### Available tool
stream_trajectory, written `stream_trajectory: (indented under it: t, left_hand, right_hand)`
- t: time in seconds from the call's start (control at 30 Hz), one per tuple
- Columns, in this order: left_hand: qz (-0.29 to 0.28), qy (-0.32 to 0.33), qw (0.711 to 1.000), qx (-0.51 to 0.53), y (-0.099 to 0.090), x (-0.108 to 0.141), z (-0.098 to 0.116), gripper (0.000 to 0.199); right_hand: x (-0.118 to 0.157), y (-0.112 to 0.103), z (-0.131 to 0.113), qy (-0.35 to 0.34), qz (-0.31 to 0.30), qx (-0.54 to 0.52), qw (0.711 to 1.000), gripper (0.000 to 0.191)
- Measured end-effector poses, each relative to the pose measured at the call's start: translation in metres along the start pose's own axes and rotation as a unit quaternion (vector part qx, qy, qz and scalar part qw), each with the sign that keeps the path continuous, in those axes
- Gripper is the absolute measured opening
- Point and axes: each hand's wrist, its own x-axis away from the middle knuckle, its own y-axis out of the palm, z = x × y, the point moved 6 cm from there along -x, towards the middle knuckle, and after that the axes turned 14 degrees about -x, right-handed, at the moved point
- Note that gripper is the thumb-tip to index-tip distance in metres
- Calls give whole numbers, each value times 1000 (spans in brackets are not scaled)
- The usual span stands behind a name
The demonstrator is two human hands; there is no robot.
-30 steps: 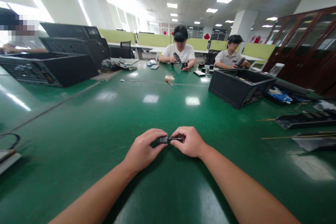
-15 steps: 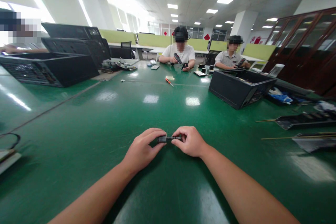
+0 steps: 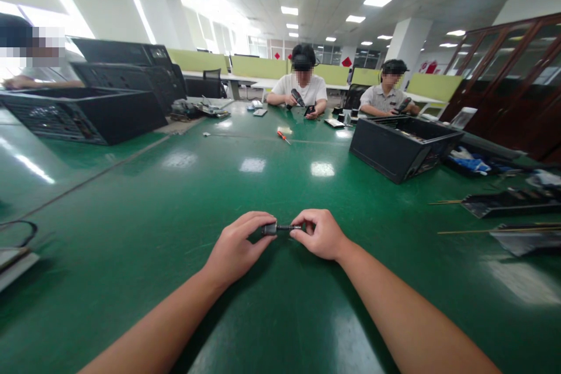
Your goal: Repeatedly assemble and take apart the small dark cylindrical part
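Both my hands hold one small black piece (image 3: pixel 270 228) with a thin dark stem, just above the green table (image 3: pixel 272 187). What kind of thing it is I cannot make out. My left hand (image 3: pixel 236 245) pinches the thick, blocky end between thumb and fingers. From there the stem (image 3: pixel 284 228) runs level to the right, bare for a short stretch. My right hand (image 3: pixel 319 235) has its thumb and fingertips closed on the stem's far end, where a little silvery metal shows.
Farther off lies an orange screwdriver (image 3: pixel 283 137). A black computer case (image 3: pixel 394 149) stands at right, another case (image 3: pixel 87 114) at left. Metal parts with thin rods (image 3: pixel 526 234) lie at the right edge. Two people (image 3: pixel 298 90) sit opposite; another person (image 3: pixel 48 73) is far left.
My right hand has shifted slightly right, away from my left hand, and a longer stretch of stem shows between them. Both grips stay closed.
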Motion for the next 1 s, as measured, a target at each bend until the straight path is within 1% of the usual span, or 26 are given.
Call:
stream_trajectory:
  t: [0.13, 0.4, 1.0]
  left_hand:
    - [2, -6, 1000, 1, -1, 0, -3, 19]
    - [7, -6, 1000, -2, -3, -1, -3, 19]
    - [6, -21, 1000, -3, -5, -1, -8, 21]
  right_hand:
    - [0, -2, 2, 12, 6, -9, 1000, 6]
    - [-1, -4, 5, 13, 7, -5, 1000, 7]
    - [-1, -8, 10, 34, 23, -38, 998, 11]
